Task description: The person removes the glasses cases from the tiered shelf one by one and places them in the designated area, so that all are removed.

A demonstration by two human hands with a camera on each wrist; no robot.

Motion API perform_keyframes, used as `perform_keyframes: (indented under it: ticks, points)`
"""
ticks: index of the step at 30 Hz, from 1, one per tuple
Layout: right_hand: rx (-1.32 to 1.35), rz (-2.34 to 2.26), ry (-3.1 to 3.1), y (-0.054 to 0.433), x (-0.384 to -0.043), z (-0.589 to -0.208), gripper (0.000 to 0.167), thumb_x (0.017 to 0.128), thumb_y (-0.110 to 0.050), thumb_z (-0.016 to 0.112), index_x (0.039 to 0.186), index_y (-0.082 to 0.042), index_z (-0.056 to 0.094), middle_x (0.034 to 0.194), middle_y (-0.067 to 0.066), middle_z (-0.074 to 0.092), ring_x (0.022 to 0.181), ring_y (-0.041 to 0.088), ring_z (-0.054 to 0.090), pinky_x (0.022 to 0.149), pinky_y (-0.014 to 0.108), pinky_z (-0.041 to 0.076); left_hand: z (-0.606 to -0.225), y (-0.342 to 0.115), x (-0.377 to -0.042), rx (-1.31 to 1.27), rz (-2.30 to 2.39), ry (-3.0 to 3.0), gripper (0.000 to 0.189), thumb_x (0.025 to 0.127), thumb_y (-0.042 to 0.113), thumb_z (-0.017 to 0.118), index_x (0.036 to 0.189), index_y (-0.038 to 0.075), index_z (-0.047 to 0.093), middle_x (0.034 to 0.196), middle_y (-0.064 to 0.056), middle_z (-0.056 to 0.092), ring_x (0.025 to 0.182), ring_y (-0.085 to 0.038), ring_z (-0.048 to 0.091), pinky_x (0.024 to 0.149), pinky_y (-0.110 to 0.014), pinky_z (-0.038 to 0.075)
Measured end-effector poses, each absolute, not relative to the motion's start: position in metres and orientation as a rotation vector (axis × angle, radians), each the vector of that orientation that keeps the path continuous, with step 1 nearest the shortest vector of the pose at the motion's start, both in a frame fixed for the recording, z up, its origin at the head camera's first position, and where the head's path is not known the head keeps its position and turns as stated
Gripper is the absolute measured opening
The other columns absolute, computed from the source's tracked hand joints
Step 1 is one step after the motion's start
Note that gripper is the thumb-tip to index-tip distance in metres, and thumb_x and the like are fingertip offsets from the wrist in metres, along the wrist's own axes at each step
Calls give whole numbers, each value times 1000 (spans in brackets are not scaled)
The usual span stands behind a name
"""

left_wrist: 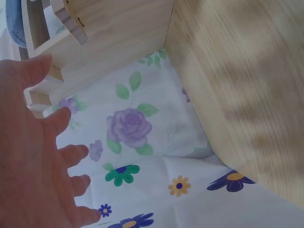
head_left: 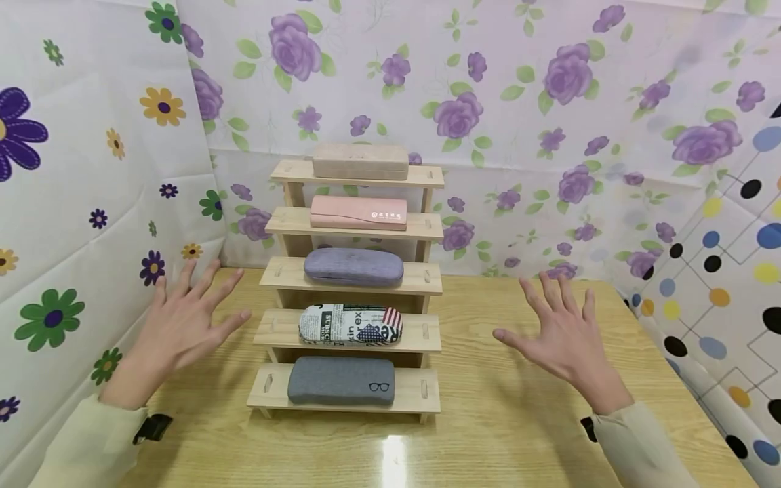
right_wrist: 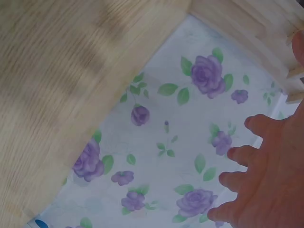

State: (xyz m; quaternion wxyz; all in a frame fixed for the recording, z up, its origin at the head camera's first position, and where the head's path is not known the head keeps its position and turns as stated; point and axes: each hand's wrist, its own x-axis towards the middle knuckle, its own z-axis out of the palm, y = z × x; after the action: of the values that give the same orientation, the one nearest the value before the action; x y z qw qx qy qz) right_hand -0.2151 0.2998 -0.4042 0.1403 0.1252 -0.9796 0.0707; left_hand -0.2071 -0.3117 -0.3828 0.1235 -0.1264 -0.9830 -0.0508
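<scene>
A stepped wooden rack stands on the table with one glasses case on each tier. From top to bottom come a beige case, a pink case, a purple-blue case, a newspaper-print case and a grey case with a small glasses mark. To the left of the rack my left hand is held with fingers spread, touching nothing. My right hand hovers to the right of the rack, fingers likewise spread and holding nothing. In the left wrist view, the rack's side shows beyond the thumb.
The wood-grain table carries the rack. Behind it hangs a purple-rose cloth. A flower-print cloth borders the left side, and a dotted cloth the right.
</scene>
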Motion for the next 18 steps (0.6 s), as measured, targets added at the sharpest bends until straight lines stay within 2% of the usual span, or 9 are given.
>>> perform_keyframes:
  ticks: [4,10,13,16,18]
  points:
    - [386,229,-2826,294,-206,-403,110,89,-83,58,172,-23,15,174,20,11,159,43,-3,119,78,-13,-384,-311,-202,-388,-158,-2829,80,104,63,49,168,18,31,174,-19,11,158,-43,-11,118,-83,-3]
    - [445,307,-2793,277,-187,-398,114,87,-82,63,171,-21,17,170,25,24,154,48,24,123,74,-8,-381,-307,-193,-444,-183,-2761,86,102,59,56,170,20,22,174,-17,8,158,-46,-2,122,-76,-6]
    - [476,352,-2794,269,-179,-397,116,85,-83,65,171,-20,19,166,27,32,149,50,33,125,74,1,-380,-304,-190,-471,-211,-2732,90,101,58,60,171,21,16,174,-15,6,158,-47,3,124,-71,-6]
    - [506,400,-2793,261,-173,-396,116,84,-82,67,171,-20,22,163,25,39,145,50,39,125,73,13,-379,-300,-187,-487,-256,-2713,95,100,57,63,171,21,13,174,-16,10,157,-47,9,126,-69,-2]
    - [517,441,-2790,256,-169,-396,116,83,-82,68,171,-22,22,159,25,44,140,50,45,118,73,30,-379,-298,-186,-494,-322,-2706,97,98,55,66,171,22,12,173,-17,14,157,-47,14,127,-68,2]
